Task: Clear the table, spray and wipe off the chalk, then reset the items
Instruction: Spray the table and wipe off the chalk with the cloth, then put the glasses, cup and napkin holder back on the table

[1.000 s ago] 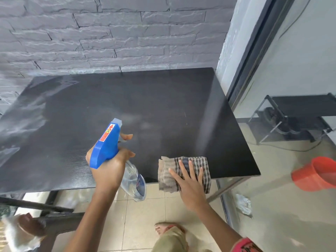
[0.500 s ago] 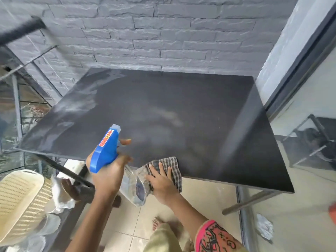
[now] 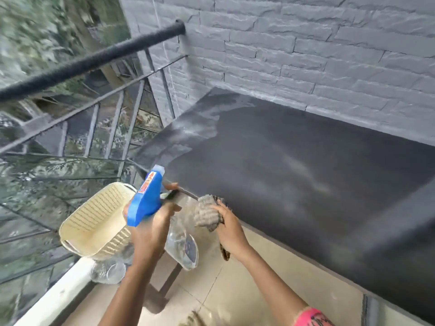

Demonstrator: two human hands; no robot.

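While the left hand (image 3: pixel 150 229) grips the spray bottle (image 3: pixel 146 201) and the right hand (image 3: pixel 229 228) clutches the checked cloth (image 3: pixel 206 212) at the desk (image 3: pixel 306 172) edge, spraying should target the chalk smears (image 3: pixel 188 130) left of centre.

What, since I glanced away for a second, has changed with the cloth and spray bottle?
The right hand, which lay flat on the folded cloth, slid it left along the table's near edge and now grips it bunched up by the corner. The left hand still holds the spray bottle aimed over the table, which remains chalk-smeared.
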